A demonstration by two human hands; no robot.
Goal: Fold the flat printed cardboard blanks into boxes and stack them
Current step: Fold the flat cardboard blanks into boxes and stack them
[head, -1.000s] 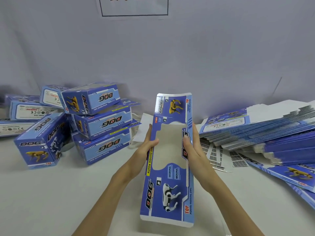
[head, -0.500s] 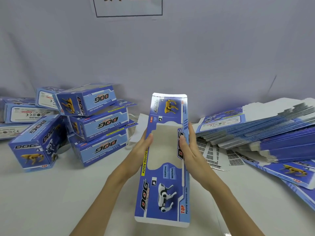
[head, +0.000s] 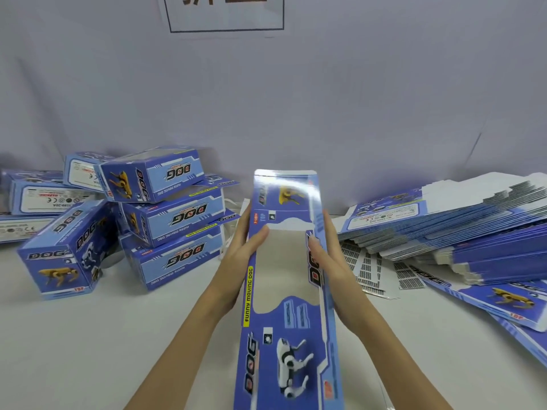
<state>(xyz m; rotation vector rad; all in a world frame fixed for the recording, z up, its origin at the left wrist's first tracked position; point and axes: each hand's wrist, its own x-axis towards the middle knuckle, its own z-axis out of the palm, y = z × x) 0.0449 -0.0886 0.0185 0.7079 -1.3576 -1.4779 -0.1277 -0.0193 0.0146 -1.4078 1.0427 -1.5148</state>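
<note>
holding a long flat blue blank (head: 284, 291) lengthwise above the white tabletop (head: 88, 350), i had my left hand (head: 239, 261) and right hand (head: 331, 267) on its two long edges, fingers (head: 328, 229) curled round the card. folded dog boxes (head: 165, 214) sat heaped to my left, a fanned stack of flat blanks (head: 444, 232) to my right, barcode sheets (head: 370, 267) beside it.

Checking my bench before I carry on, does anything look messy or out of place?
The folded boxes on the left are a jumble, not a neat stack: one box stands tilted on end. Barcode sheets lie loose beside the flat blanks.
</note>
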